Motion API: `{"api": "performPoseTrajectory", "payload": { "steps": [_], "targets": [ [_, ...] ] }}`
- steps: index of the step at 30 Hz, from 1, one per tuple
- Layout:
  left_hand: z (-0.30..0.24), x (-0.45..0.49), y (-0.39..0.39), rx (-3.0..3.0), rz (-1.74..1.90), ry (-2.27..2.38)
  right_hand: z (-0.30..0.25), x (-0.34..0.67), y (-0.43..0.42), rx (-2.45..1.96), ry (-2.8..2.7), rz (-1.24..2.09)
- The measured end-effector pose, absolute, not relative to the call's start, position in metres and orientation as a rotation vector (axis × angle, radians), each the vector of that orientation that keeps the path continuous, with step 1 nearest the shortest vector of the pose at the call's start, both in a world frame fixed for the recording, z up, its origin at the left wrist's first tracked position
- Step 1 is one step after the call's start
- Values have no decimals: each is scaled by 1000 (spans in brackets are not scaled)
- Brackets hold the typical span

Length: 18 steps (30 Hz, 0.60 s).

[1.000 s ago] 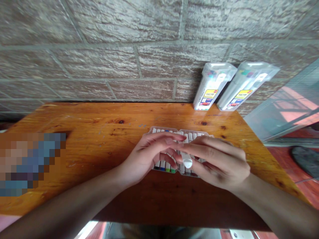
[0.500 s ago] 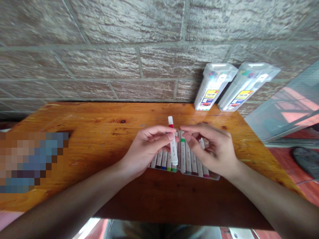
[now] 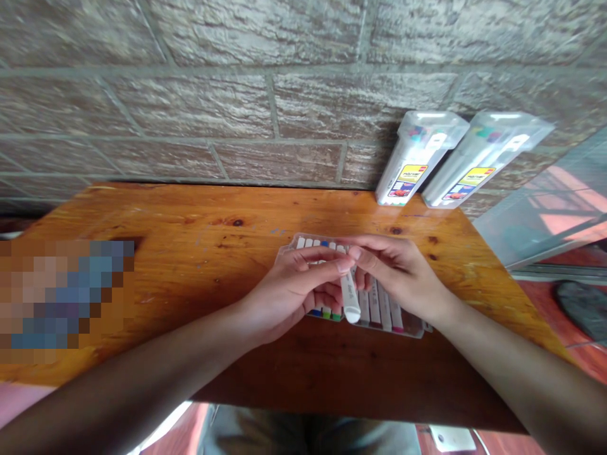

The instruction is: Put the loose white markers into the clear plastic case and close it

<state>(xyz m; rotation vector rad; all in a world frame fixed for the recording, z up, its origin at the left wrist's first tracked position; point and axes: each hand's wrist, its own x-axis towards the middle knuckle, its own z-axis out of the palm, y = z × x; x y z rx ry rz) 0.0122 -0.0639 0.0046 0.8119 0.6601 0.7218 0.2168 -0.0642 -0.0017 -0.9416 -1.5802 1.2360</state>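
Note:
A white marker [image 3: 350, 297] is pinched between the thumb and fingers of my left hand [image 3: 294, 281], its lower end pointing down toward me. My right hand [image 3: 403, 268] is closed with thumb and forefinger at the marker's upper end, which the fingers hide. Below both hands lies an opened clear plastic marker case [image 3: 412, 328] on the table. Several white markers with coloured bands [image 3: 383, 309] rest side by side in its two halves, partly covered by my hands.
Two clear cases of markers [image 3: 403, 183] [image 3: 462, 183] stand against the brick wall [image 3: 213, 95] at the back right of the wooden table [image 3: 190, 253]. A blurred-out patch [image 3: 61, 297] covers something at the left. A white device [image 3: 453, 438] is below the front edge.
My right hand has moved in to the left and closed on the marker's upper end. The marker has tilted, its lower end now facing me more. The view has shifted slightly.

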Motion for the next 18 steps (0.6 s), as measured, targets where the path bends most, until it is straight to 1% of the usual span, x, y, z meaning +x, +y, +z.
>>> {"api": "performPoseTrajectory", "payload": {
  "steps": [4,11,15,18],
  "targets": [
    [7,11,-66,846,718,638,3,215,-65,-947,-1563,1333],
    [5,16,-75,1124,669,597,0,213,-65,-1022,-1335,1394],
    [3,17,-81,1300,732,635,0,213,-64,-1002,-1183,1510],
    [4,13,-83,1534,818,651,10,219,-58,-1002,-1163,1447]
  ]
}}
